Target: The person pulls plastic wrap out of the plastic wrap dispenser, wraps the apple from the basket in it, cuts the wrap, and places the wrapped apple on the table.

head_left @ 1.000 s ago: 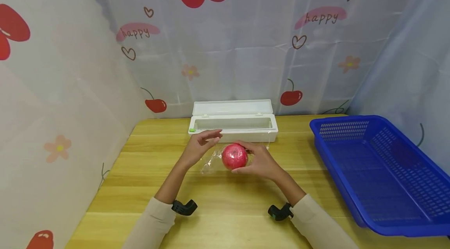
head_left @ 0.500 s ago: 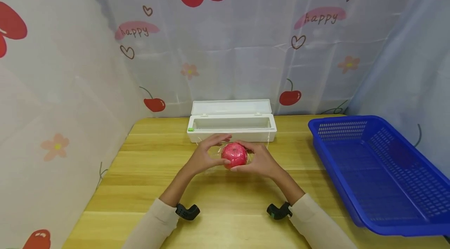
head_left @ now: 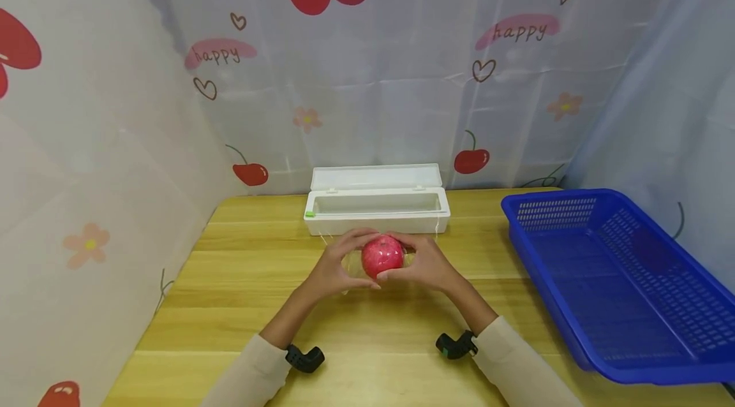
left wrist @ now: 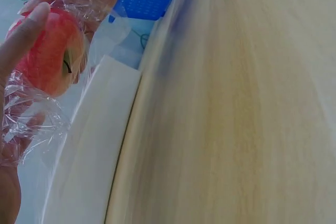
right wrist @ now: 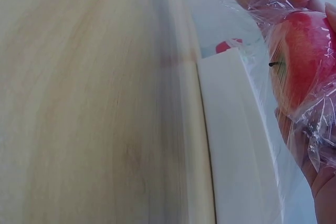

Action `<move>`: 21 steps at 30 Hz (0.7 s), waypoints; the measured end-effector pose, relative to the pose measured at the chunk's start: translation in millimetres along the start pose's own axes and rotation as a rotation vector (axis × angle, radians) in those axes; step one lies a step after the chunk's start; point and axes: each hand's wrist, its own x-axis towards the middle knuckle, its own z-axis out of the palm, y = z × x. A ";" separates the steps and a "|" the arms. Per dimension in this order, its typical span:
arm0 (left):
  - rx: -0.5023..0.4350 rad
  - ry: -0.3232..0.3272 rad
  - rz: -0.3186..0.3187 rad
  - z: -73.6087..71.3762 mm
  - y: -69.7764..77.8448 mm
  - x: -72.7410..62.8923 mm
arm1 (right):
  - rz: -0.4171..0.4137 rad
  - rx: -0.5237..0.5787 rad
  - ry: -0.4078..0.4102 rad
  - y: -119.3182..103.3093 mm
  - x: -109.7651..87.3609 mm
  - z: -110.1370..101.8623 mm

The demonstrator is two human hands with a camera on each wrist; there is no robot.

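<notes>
A red apple (head_left: 381, 256) is held between both hands above the table, in front of the white box. Clear cling film (left wrist: 37, 111) covers its sides, crumpled near the fingers. My left hand (head_left: 335, 266) curves round its left side, the thumb reaching below it in the head view. My right hand (head_left: 426, 263) grips the right side with thumb and fingers. In the right wrist view, the apple's short dark stem (right wrist: 274, 64) faces the table through the film. Faint film edges run from the hands toward the box front. Some fingers are hidden behind the apple.
An open white cling film dispenser box (head_left: 376, 225) stands at the table's back, its lid raised and a green slider (head_left: 310, 214) at the left. A blue plastic basket (head_left: 597, 343) sits on the right of the wooden table (head_left: 367, 356). Printed curtains enclose the back and sides.
My left hand has moved right and down from beside the film, closing round the apple's left side. The loose film there is now gathered closer. My right hand still grips the apple.
</notes>
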 end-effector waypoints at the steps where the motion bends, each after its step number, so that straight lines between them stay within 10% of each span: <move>1: 0.004 -0.004 0.003 0.5 -0.2 -0.1 | 0.004 0.004 -0.001 0.1 -0.3 -0.2; 21: 0.040 0.043 0.024 8.4 -11.5 -5.4 | 0.088 0.104 -0.016 -2.5 1.1 -4.4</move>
